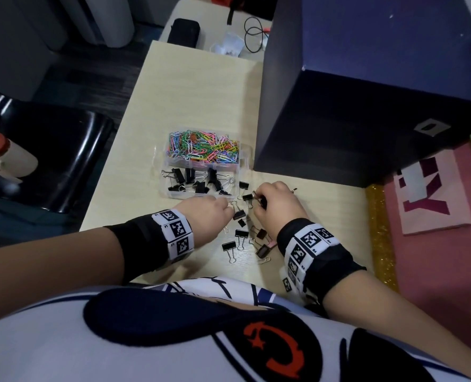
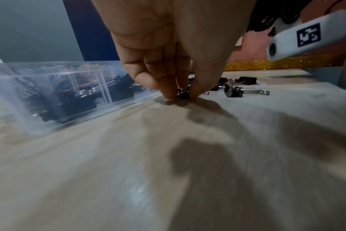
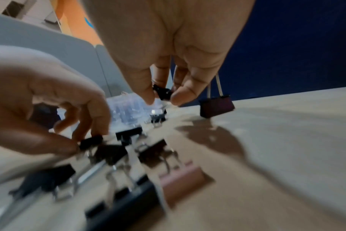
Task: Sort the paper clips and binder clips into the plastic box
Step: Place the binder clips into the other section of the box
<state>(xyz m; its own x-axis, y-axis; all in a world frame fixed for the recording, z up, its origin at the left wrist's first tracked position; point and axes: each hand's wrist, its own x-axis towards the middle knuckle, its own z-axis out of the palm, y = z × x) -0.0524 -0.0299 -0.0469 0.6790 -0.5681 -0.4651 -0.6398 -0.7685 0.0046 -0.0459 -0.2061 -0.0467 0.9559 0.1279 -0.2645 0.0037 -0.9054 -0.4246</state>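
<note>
Overhead, the pale desk (image 1: pixel 173 106) shows the plastic box (image 1: pixel 245 158) mid-frame already holding paper clips (image 1: pixel 204 147) and binder clips (image 1: pixel 198 180), about 9 loose below it, while each wrist view shows its hand, left hand (image 2: pixel 168 46) and right hand (image 3: pixel 168 39), pinching 1 clip.

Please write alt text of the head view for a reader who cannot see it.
Both hands pinch black binder clips on a pale table: left hand, right hand. Beyond them a clear plastic box holds colourful paper clips and binder clips separately.
</note>
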